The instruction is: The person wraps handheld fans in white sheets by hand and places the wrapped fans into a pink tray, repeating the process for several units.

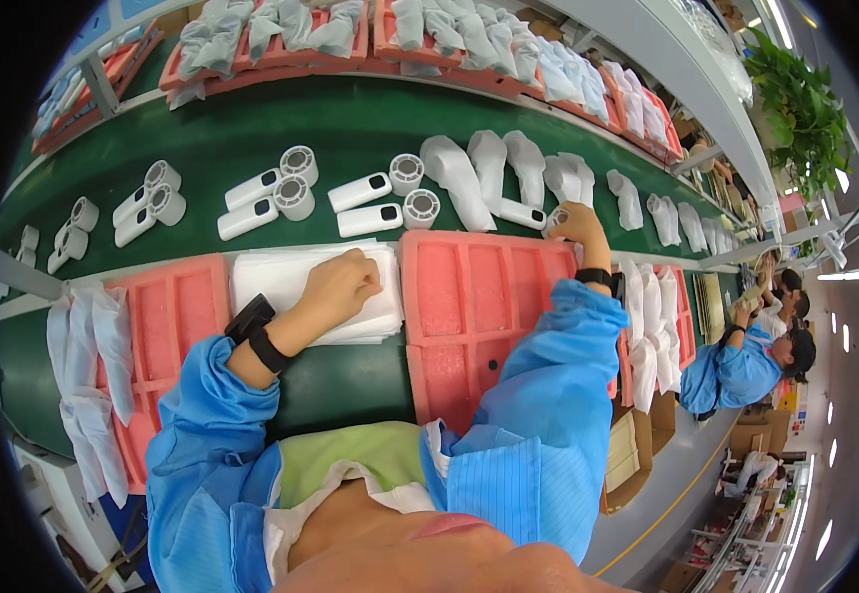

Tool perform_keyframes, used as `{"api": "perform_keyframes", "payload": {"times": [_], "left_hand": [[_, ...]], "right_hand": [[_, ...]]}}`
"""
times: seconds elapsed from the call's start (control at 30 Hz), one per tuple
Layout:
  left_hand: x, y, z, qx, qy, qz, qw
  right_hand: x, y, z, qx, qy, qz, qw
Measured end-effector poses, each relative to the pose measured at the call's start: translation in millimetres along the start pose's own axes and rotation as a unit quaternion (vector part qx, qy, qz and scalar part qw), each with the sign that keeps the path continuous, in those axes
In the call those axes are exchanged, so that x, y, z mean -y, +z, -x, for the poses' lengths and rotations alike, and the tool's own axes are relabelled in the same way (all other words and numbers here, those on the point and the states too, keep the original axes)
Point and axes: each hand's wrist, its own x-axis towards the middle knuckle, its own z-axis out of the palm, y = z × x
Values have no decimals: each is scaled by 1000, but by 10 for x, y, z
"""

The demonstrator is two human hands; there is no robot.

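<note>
My left hand (345, 285) is closed, fingers curled, over a stack of thin white sleeves (281, 287). Whether a sleeve edge is pinched in it is hidden. My right hand (579, 225) reaches farther out, its fingers closed around the round grille end of a white handheld device (522, 213). Left of it lie similar devices, each a slim body (370, 219) with a round grilled head (421, 209). Just beyond the right hand, several devices wrapped in white sleeves (489, 168) rest on the green conveyor (350, 119).
A pink foam tray (439, 296) with bare compartments sits between my arms. Another pink tray (158, 326) at left holds wrapped pieces (88, 346); more wrapped pieces (652, 316) lie at right. Filled trays (370, 49) line the far shelf. Co-workers (745, 366) are at the right.
</note>
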Motion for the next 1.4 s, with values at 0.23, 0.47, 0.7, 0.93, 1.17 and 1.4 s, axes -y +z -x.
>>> {"api": "perform_keyframes", "payload": {"times": [0.23,0.47,0.7,0.93,1.17,1.4], "left_hand": [[2,-583,-32,-44,-24,206,977],[-215,-987,133,-123,-37,282,951],[-320,-1165,296,-261,-14,472,842],[-249,-1121,191,-304,-7,544,782],[-192,-1215,216,-296,-16,435,850],[-115,-947,157,-227,4,338,913]], "right_hand": [[1215,-636,762,-217,-253,-150,931],[2506,-548,1285,-202,-422,-312,827],[3314,241,1466,-193,-513,-330,769],[3411,459,1547,-251,-484,-219,809],[3241,582,1247,-261,-471,-280,795],[3321,667,1367,-322,-483,-320,749]]}}
